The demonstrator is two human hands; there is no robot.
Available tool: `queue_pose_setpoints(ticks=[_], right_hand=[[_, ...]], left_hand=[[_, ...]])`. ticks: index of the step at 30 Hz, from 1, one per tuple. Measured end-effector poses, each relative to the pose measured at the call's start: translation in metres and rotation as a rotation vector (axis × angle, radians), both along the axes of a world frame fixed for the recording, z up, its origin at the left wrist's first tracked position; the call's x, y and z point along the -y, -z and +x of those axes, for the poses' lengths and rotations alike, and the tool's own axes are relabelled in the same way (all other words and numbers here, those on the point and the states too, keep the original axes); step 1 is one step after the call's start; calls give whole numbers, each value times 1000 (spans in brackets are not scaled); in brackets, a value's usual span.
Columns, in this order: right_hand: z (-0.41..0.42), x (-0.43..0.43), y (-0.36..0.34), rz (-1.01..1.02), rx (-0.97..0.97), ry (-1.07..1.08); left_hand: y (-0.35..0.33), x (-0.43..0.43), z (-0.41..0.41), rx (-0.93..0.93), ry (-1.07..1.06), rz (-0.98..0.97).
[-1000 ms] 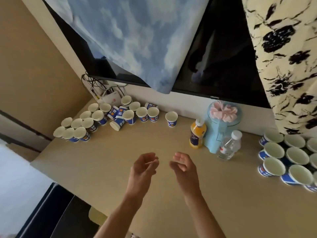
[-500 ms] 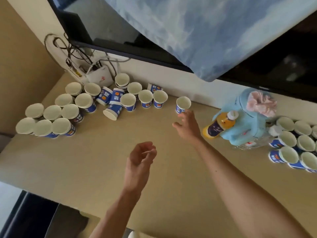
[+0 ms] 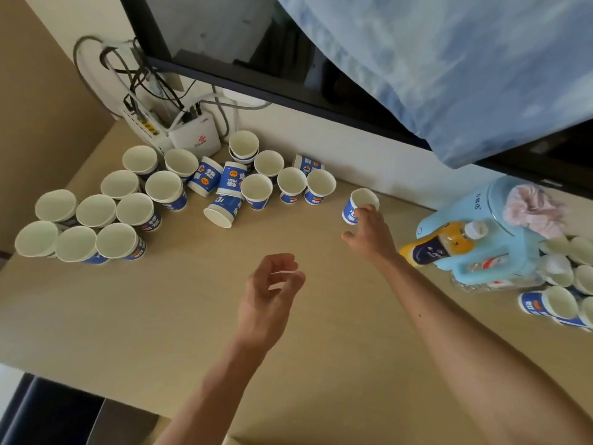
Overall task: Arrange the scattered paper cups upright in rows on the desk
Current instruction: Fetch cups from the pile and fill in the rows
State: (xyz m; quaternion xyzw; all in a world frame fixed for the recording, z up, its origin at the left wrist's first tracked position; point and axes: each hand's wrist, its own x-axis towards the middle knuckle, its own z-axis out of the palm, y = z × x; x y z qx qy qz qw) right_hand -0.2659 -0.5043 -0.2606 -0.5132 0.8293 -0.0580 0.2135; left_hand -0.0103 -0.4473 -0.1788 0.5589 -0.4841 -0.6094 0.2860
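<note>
Right hand (image 3: 369, 234) spread, fingertips (image 3: 365, 211) touching lone upright cup (image 3: 361, 200) just beyond it, thumb apart; probably to shift it toward cup rows (image 3: 134, 210) far left. Left hand (image 3: 269, 290) loosely curled, empty, above worktop (image 3: 160, 316).

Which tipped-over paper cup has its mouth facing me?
The tipped paper cup at the front of the middle cluster, white mouth toward the camera; the other fallen cups behind it show only blue printed sides.
</note>
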Motion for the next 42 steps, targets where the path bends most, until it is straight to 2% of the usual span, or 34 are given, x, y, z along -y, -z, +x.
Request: queue_pose_setpoints(ticks=[3, 7, 9, 14, 20, 23, 26, 29, 36, 42], right_hand=[[6, -15, -20, -135, 95, -25], [22, -28, -64, -230, 238, -126], [32, -35, -87, -238, 322, -189], [54, -48, -117, -254, 503, -274], [71, -46, -125, -288, 652, -297], [73, -35, -120, -357, 735, -199], [65, -4, -94, -470, 628, 11], [49, 40, -55, -404, 400, 166], [32, 106, 18, -144, 117, 74], [27, 115, 42, -141, -23, -14]], left_hand=[[5, 8, -4, 60, 71, -72], [21, 24, -11, 320, 201, -242], [23, 32, -16, 385, 252, -301], [21, 46, -24, 314, 298, -361], [23, 55, -12, 194, 133, -373], [24, 57, -1, 174, 67, -346], [22, 57, 11, 160, -1, -319], [21, 54, 22, 162, -32, -293], [18, 45, 52, 128, -54, -254], [24, 37, 72, 145, -96, -244]])
